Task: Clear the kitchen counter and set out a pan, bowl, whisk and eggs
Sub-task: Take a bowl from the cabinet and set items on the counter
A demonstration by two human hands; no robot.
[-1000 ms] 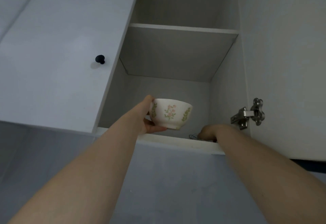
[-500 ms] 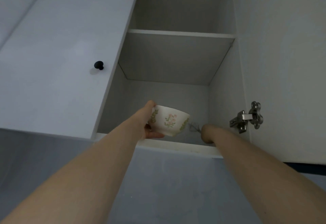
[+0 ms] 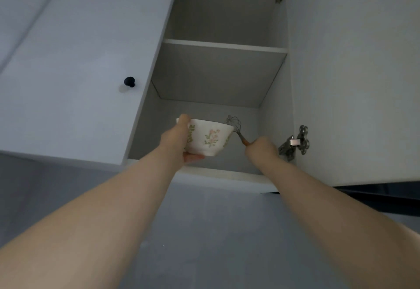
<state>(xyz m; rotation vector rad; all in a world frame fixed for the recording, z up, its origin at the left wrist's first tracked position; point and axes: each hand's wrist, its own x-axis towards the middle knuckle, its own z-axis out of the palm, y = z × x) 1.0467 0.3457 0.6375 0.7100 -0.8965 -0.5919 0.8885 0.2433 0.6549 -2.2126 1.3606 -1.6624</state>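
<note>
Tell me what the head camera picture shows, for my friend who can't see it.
Reaching up into an open wall cupboard, the left hand holds a flowered white bowl and the right hand grips a small wire whisk by its handle.

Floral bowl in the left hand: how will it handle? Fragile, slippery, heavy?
The bowl looks like glazed ceramic: probably rigid, somewhat slick, breakable if dropped. The left hand grips it alone, thumb at the rim, fingers under the base, so likely fairly light. Its narrow foot suggests it could tip if pushed near the rim.
</note>
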